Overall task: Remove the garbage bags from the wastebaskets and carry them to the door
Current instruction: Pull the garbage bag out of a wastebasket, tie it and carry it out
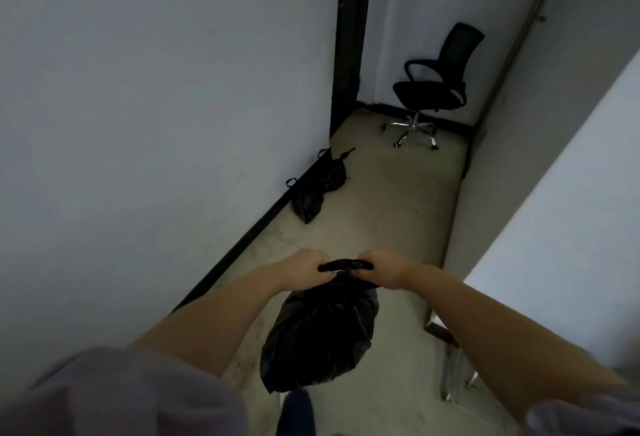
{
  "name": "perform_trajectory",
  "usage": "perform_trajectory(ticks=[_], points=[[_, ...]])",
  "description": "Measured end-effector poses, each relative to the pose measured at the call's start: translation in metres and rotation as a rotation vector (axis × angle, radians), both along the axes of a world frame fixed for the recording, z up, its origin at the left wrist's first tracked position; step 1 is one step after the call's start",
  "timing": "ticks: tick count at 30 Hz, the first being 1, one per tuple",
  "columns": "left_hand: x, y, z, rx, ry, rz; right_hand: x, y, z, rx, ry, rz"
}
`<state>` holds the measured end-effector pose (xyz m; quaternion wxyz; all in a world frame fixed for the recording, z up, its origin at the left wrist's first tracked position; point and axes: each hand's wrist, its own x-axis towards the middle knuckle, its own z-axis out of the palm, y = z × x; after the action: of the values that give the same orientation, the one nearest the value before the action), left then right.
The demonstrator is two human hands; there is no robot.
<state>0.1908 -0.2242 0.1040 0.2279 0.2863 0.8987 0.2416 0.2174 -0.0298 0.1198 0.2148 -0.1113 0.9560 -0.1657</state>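
Observation:
A full black garbage bag point(320, 335) hangs in front of me above the floor. My left hand point(306, 267) grips the left end of its tied top and my right hand point(381, 267) grips the right end. Both fists are curled round the black plastic handles. Farther ahead, two more black garbage bags point(317, 186) lie on the floor against the left wall, near a dark door frame point(348, 40). No wastebasket is in view.
A black office chair point(433, 85) on a chrome base stands in the far corner. A white wall with a dark baseboard point(239, 252) runs along the left. On the right is a white panel point(554, 221) with metal legs point(450, 376) near the floor.

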Motion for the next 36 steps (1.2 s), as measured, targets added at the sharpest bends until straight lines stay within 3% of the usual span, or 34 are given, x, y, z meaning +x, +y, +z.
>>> perform_trajectory(ticks=[11,20,27,32,36], points=[[-0.245,0.013,-0.006,-0.057,-0.084,-0.017,-0.235,0.016,-0.008,-0.049,-0.078,-0.027],[-0.420,0.021,-0.051,-0.092,-0.197,0.158,-0.442,0.029,-0.052,-0.084,-0.143,0.104],[-0.516,0.007,-0.093,-0.195,-0.241,0.307,-0.557,0.008,-0.086,-0.156,-0.244,0.222],[-0.579,-0.017,-0.142,-0.185,-0.299,0.348,-0.622,-0.031,-0.136,-0.181,-0.299,0.280],[-0.644,-0.049,-0.180,-0.307,-0.295,0.273,-0.671,-0.064,-0.205,-0.132,-0.346,0.366]])
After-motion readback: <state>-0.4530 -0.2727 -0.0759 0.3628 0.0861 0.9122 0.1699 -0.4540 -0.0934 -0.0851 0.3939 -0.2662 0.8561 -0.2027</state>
